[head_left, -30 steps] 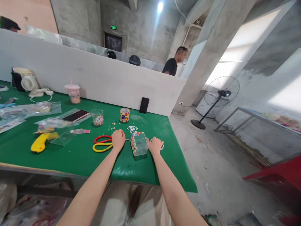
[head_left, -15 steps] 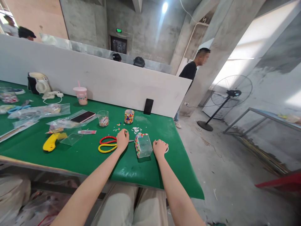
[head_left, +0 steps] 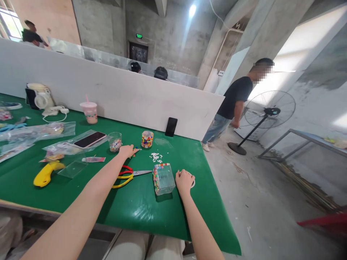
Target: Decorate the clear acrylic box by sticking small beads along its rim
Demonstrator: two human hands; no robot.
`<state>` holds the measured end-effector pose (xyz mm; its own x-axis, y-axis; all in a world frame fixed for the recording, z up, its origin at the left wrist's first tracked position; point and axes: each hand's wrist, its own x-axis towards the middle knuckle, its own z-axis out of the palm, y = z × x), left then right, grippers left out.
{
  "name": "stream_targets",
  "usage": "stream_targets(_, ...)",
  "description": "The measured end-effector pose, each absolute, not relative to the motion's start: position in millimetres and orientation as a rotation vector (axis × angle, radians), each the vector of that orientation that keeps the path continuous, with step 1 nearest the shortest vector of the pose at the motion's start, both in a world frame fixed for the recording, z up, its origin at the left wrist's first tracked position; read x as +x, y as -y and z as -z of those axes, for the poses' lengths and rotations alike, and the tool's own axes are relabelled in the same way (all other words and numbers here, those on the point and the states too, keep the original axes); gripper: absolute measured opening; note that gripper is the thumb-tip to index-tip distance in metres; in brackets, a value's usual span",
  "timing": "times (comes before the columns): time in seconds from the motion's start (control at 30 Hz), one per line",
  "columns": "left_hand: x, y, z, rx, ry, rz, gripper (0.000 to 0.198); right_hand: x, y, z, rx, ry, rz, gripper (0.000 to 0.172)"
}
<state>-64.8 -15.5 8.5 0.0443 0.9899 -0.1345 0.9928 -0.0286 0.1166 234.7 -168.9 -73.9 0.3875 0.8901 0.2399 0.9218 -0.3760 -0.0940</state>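
My left hand (head_left: pixel 126 151) reaches over the table with its fingers stretched out at a small scatter of coloured tiles (head_left: pixel 136 148). Just behind it stands a clear cup of tiles (head_left: pixel 115 142). Below that forearm lie scissors (head_left: pixel 132 175) with red and yellow handles, partly covered. My right hand (head_left: pixel 184 181) rests with curled fingers right of a clear square box (head_left: pixel 165 180), whose left side and far edge carry coloured tiles. What those fingers hold, if anything, is hidden. A white ring-shaped item (head_left: pixel 193 182) shows at that hand's right edge.
Loose white tiles (head_left: pixel 156 157) lie beyond the box, near a mosaic-covered round cup (head_left: pixel 147 139). A black phone (head_left: pixel 171 126) leans on the white partition (head_left: pixel 130 94). Leftward are a pink-cased phone (head_left: pixel 90 139), a tube (head_left: pixel 93 159), a yellow-handled tool (head_left: pixel 46 174) and a drink cup (head_left: pixel 89 112).
My left hand has moved left and away from me, off the scissors, to the coloured tiles. My right hand stays beside the box. A person beyond the partition has moved right.
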Motion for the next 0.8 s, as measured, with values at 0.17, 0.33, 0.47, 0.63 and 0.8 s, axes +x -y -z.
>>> stream_targets(0.17,-66,3,-2,2.24,-1.961,0.128,0.035,236,168,76,-2.437,1.625,0.201,0.034)
stream_targets(0.33,-75,2,5,2.304,-1.931,0.145,0.034,235,169,74,-2.43,1.616,0.178,0.034)
stream_targets(0.47,-79,4,8,2.304,-1.961,0.112,0.035,235,170,71,-2.423,1.618,0.164,0.033)
stream_targets(0.63,-85,9,11,2.245,-2.043,0.071,0.036,236,176,69,-2.415,1.623,0.149,0.034)
stream_targets(0.8,-94,13,3,2.19,-2.074,0.083,0.034,235,182,66,-2.397,1.633,0.141,0.033)
